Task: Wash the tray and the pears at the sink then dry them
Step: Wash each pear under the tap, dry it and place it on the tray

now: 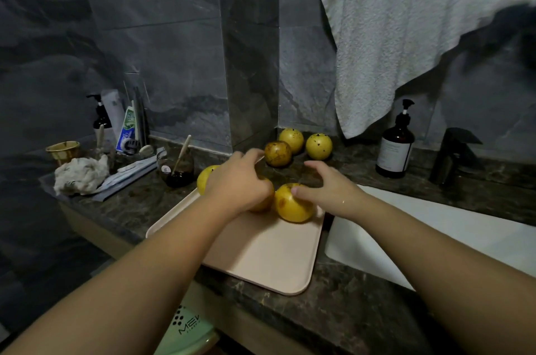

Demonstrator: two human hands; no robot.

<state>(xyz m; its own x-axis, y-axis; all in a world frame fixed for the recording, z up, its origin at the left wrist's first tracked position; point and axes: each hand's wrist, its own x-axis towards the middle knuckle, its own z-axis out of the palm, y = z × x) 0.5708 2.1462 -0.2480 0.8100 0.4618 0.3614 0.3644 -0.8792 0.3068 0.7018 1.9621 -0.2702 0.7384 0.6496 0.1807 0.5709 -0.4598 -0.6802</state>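
Observation:
A pale pink tray (261, 256) lies on the dark stone counter left of the sink. At its far end my left hand (240, 183) grips a brownish pear (264, 202), mostly hidden under my fingers. My right hand (327, 185) curls over a yellow pear (291, 206) beside it. A further yellow pear (204, 179) peeks out behind my left wrist. Three more pears sit in the counter's back corner: a brown one (277, 153) and two yellow ones (291, 140) (318, 146).
The white sink (435, 238) is to the right, with a dark tap (452, 156) and a brown pump bottle (395, 148) behind it. A white towel (406, 21) hangs above. Toiletries, a jar (175, 166) and a crumpled cloth (79, 176) crowd the left counter.

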